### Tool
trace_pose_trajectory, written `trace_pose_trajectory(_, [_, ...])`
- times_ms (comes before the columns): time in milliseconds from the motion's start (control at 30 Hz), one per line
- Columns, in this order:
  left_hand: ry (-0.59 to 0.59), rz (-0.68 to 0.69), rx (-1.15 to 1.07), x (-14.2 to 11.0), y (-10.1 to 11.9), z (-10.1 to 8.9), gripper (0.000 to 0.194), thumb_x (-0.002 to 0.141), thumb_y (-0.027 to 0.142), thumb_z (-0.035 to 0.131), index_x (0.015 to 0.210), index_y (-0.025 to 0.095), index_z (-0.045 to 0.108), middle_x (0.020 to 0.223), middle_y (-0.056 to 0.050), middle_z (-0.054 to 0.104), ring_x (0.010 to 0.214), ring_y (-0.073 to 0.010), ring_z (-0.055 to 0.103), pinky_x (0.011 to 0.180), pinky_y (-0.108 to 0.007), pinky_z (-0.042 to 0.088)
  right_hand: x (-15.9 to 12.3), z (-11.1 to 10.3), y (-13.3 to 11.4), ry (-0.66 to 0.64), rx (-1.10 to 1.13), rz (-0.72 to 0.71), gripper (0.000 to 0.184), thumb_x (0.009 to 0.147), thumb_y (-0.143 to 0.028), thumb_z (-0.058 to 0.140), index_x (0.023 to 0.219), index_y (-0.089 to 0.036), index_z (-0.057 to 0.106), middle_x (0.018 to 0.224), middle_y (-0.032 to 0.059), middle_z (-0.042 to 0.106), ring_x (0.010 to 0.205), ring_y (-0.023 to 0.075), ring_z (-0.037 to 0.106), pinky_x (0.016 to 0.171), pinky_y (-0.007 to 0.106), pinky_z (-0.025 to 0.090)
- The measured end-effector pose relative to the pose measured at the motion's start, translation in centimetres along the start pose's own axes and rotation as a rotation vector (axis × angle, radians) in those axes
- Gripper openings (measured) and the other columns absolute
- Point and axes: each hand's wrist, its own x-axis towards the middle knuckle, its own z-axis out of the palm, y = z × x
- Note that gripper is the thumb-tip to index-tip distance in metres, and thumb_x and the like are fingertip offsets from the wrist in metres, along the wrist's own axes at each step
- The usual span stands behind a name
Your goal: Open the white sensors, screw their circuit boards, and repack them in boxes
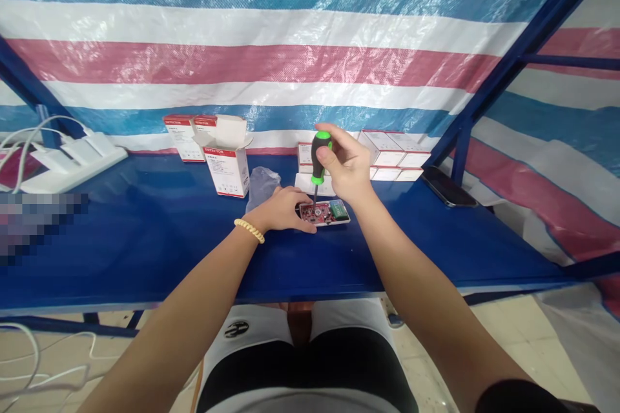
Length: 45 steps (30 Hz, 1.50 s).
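Note:
My right hand [346, 164] is closed round the green and black handle of a screwdriver [318, 158], held upright with its tip down on a red circuit board. The circuit board [323, 211] lies in a white housing on the blue table [145, 232] and has a green part at its right end. My left hand [283, 208] rests on the table at the board's left end, fingers curled against it and holding it still. A beaded bracelet is on my left wrist.
An open white and red box [227, 161] stands left of the board, with two more boxes [183, 135] behind. A clear plastic bag [261, 184] lies beside it. Stacked boxes [397, 155] and a phone [445, 187] are at the right; white power strips [72, 158] at the left.

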Motion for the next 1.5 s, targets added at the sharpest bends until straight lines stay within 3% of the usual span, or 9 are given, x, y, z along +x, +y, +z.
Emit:
trace_pose_trajectory(133, [0.004,0.011,0.005,0.0,-0.1,0.0,0.067,0.063,0.065,0.074,0.111,0.019,0.068,0.111,-0.009,0.066,0.108,-0.032,0.056,0.098,-0.045,0.036,0.1,-0.3,0.5,-0.143,0.164,0.081,0.055,0.089,-0.065,0.043,0.128,-0.03,0.054,0.091,0.0023,0.067,0.072,0.0155,0.066,0.061,0.032,0.057])
trace_pose_trajectory(267, [0.005,-0.001,0.001,0.0,-0.1,0.1,0.07,0.061,0.067,0.075,0.113,0.02,0.068,0.114,-0.009,0.066,0.11,-0.0324,0.056,0.099,-0.044,0.037,-0.4,0.0,1.0,-0.013,0.141,0.083,0.052,0.093,-0.063,0.034,0.132,-0.031,0.049,0.093,0.0025,0.066,0.072,0.0142,0.065,0.061,0.03,0.056])
trace_pose_trajectory(500, [0.014,0.012,-0.012,-0.1,-0.1,0.1,0.071,0.062,0.067,0.074,0.113,0.018,0.068,0.112,-0.01,0.066,0.105,-0.03,0.057,0.099,-0.044,0.036,-0.5,0.5,0.2,0.214,-0.077,-0.037,0.042,0.083,-0.056,0.062,0.115,-0.029,0.061,0.102,0.0046,0.058,0.083,0.0175,0.062,0.073,0.039,0.057])
trace_pose_trajectory(767, [0.006,-0.003,0.003,-0.1,-0.2,0.1,0.075,0.061,0.069,0.074,0.116,0.018,0.067,0.116,-0.01,0.065,0.109,-0.0315,0.056,0.099,-0.043,0.038,-0.6,0.0,0.7,0.001,0.059,0.072,0.048,0.093,-0.06,0.039,0.133,-0.034,0.042,0.097,0.0039,0.065,0.077,0.0172,0.065,0.061,0.034,0.057])
trace_pose_trajectory(867, [0.009,0.001,0.009,-0.1,-0.3,0.2,0.075,0.061,0.068,0.074,0.116,0.017,0.067,0.115,-0.01,0.065,0.109,-0.0313,0.055,0.1,-0.043,0.037,-0.8,0.2,0.9,0.051,-0.006,0.057,0.049,0.092,-0.061,0.042,0.132,-0.033,0.044,0.103,0.0045,0.064,0.083,0.0181,0.065,0.066,0.036,0.058])
trace_pose_trajectory(1033, [0.018,0.021,0.004,0.0,-0.4,0.3,0.074,0.062,0.069,0.073,0.114,0.018,0.068,0.111,-0.01,0.066,0.107,-0.031,0.057,0.098,-0.043,0.038,-0.9,0.4,0.9,0.209,-0.185,-0.003,0.059,0.078,-0.06,0.065,0.128,-0.031,0.051,0.114,0.0057,0.057,0.097,0.0212,0.06,0.083,0.042,0.056])
trace_pose_trajectory(1200, [0.014,0.022,0.02,0.0,-0.4,0.2,0.074,0.062,0.069,0.073,0.115,0.018,0.067,0.111,-0.009,0.066,0.105,-0.031,0.057,0.098,-0.044,0.039,-0.8,0.0,0.7,0.054,-0.153,-0.01,0.051,0.092,-0.058,0.045,0.135,-0.03,0.046,0.104,0.0057,0.061,0.091,0.0207,0.063,0.079,0.043,0.057])
trace_pose_trajectory(1333, [0.006,0.01,0.033,0.0,-0.1,0.1,0.073,0.062,0.068,0.074,0.114,0.017,0.068,0.11,-0.01,0.066,0.105,-0.031,0.057,0.097,-0.043,0.039,-0.8,0.0,0.6,0.009,-0.16,-0.045,0.054,0.095,-0.061,0.031,0.139,-0.032,0.042,0.12,0.0074,0.059,0.109,0.024,0.06,0.087,0.045,0.056])
trace_pose_trajectory(1500, [0.006,0.018,0.021,0.0,-0.1,0.0,0.072,0.063,0.068,0.073,0.115,0.018,0.067,0.111,-0.01,0.066,0.103,-0.0301,0.058,0.098,-0.044,0.038,-0.8,0.2,0.8,0.094,-0.222,-0.052,0.059,0.084,-0.063,0.054,0.132,-0.031,0.049,0.123,0.0075,0.055,0.11,0.0249,0.058,0.085,0.044,0.057])
